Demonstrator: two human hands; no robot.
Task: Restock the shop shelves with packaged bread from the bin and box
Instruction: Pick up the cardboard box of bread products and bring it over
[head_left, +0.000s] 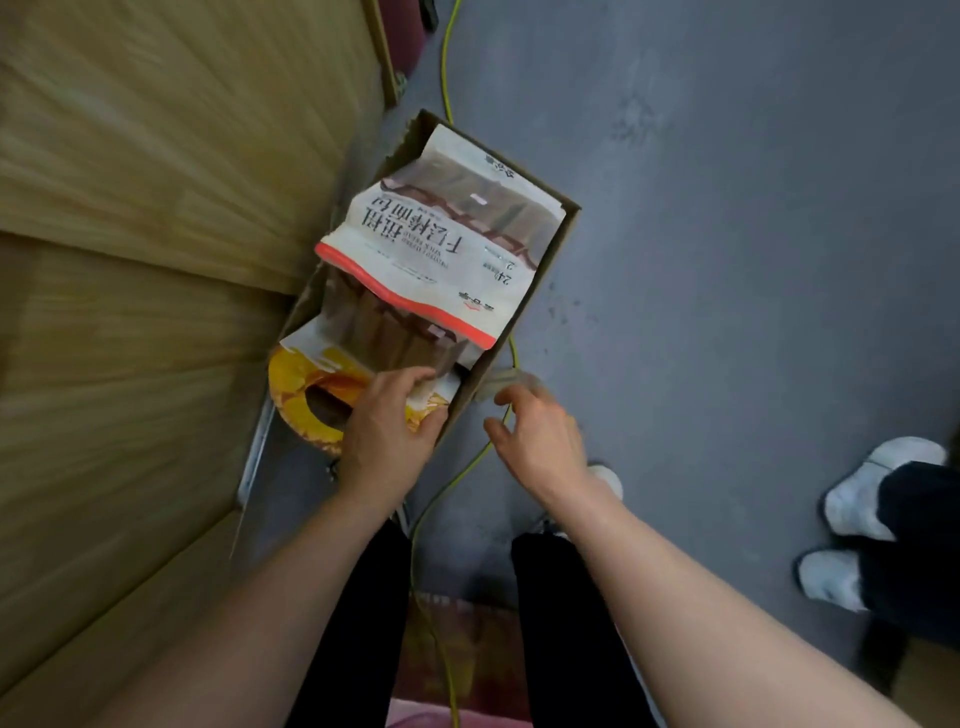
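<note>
Cardboard box (558, 244) sits on the grey floor (727, 260), centre of frame, tight against wood-grain panels (156, 208) at left. The panels are motion-blurred, so I cannot tell what they belong to.

- Top bread pack (441, 234): white with a red band, lying across the box's open top. Large print reads upside down from here.
- Lower bread pack (384, 332): half hidden under the top one. Brown sticks show through its clear window.
- Yellow pack (301, 384): lower-left end of the box, partly covered, contents unreadable.

My left grip (387, 423) is clamped on the near end of the lower bread pack, fingers on top, thumb at its edge.

My right grip (540, 436) hovers just outside the box's near corner, fingers loosely curled and apart. There is a grey smear at the fingertips that I cannot identify.

A yellow cable (447, 67) runs under the box. Someone's white shoes (857, 499) are cut off at the right edge.
</note>
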